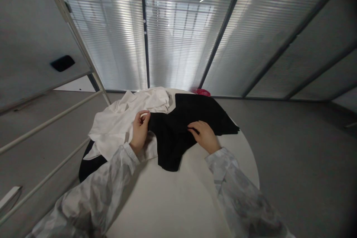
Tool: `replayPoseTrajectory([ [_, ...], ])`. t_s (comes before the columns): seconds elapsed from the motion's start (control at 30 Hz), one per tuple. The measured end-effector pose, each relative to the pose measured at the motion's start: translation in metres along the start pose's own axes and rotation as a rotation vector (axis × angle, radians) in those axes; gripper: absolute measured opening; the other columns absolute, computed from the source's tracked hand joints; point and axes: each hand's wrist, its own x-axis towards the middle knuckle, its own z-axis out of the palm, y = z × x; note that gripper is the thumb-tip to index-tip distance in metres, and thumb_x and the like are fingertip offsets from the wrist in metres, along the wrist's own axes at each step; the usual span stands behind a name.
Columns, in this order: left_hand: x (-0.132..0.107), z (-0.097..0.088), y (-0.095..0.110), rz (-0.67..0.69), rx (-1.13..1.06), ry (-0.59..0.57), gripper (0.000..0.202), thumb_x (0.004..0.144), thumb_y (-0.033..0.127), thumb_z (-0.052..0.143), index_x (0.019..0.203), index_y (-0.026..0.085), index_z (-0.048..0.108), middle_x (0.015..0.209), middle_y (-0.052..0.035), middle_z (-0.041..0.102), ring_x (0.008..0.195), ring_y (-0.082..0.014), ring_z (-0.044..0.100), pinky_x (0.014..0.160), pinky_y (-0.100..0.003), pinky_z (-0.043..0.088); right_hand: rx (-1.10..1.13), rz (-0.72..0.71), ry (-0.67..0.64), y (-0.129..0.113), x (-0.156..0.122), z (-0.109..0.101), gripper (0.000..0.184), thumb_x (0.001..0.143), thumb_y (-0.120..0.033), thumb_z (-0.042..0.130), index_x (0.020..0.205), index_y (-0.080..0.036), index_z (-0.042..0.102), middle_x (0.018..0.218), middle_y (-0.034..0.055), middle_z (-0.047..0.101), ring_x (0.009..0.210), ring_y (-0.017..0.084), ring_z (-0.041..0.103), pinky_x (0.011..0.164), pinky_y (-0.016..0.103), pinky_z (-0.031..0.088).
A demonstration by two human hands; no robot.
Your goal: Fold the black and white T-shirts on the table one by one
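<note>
A piece of black cloth (170,145) lies spread on the round white table (173,200), a narrow part of it pointing toward me. My left hand (140,130) pinches its left edge between thumb and fingers. With thumb and fingertips together, my right hand (205,135) grips the black cloth farther right. Behind my right hand the black fabric continues as a wide, flat, straight-edged part; whether this is one piece or two I cannot tell. Crumpled white cloth (117,122) lies beside and behind my left hand.
More black fabric (90,165) hangs over the table's left edge, under the white cloth. At the far edge is a pinkish-red object (202,92), partly hidden. White metal rails (50,128) stand on the left, and a ribbed translucent wall (178,44) rises behind the table.
</note>
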Motion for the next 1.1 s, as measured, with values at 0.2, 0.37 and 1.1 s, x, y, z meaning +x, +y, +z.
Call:
replayPoseTrajectory([
  [0.2,-0.002,-0.003,0.003,0.051,-0.033,-0.105,0.030,0.095,0.037,0.067,0.114,0.023,0.086,0.126,-0.0081,0.082,0.126,-0.0284,0.072,0.109,-0.040,0.057,0.015,0.083,0.280,-0.006,-0.003,-0.004,0.029,0.111,-0.038,0.058,0.124,-0.031,0.083,0.119,0.0092,0.079,0.113,0.032,0.070,0.104,0.052,0.056],
  [0.37,-0.009,0.000,0.005,0.072,-0.098,-0.361,0.081,0.084,0.022,0.077,0.163,0.027,0.059,0.169,-0.0067,0.057,0.157,-0.0310,0.052,0.132,-0.044,0.040,0.018,0.157,0.462,-0.006,-0.004,-0.007,0.037,0.113,-0.044,0.055,0.128,-0.026,0.083,0.101,0.0105,0.074,0.092,0.028,0.070,0.088,0.044,0.059],
  [1.1,0.004,-0.003,-0.020,-0.061,0.067,0.071,0.037,0.089,0.053,0.078,0.079,0.018,0.071,0.076,-0.0023,0.069,0.066,-0.0145,0.061,0.060,-0.023,0.046,0.047,-0.236,-0.220,-0.014,-0.006,0.003,0.093,0.080,-0.056,0.098,0.162,-0.035,0.058,0.177,0.0131,0.043,0.161,0.040,0.045,0.134,0.070,0.032],
])
